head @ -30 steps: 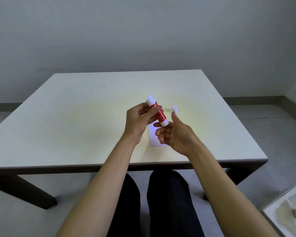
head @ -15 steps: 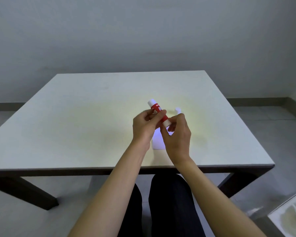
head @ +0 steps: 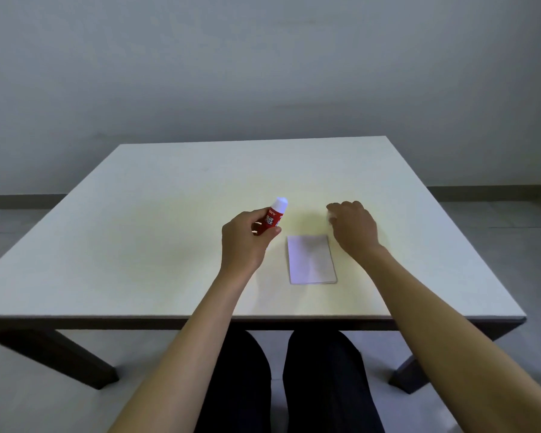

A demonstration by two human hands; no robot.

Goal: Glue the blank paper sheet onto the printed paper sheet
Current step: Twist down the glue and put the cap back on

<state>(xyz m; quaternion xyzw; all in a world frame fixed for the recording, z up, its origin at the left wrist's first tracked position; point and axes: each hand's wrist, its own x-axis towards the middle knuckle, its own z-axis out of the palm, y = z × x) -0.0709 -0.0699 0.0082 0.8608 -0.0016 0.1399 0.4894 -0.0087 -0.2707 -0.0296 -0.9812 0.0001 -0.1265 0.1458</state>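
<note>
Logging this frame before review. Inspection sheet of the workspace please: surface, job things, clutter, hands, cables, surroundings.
Surface: white square table, dark legs.
Job's things: white rectangular paper sheet flat near the front edge, a second edge showing beneath it; print not readable. Red glue stick with white end.
Clutter: small white object under the right hand, partly hidden; cannot tell what it is.
Hands: left hand holds the glue stick, tilted; right hand down at the table beyond the paper, fingers curled.
Cables: nothing seen.
Surroundings: grey wall, grey floor, the person's dark trousers.
</note>
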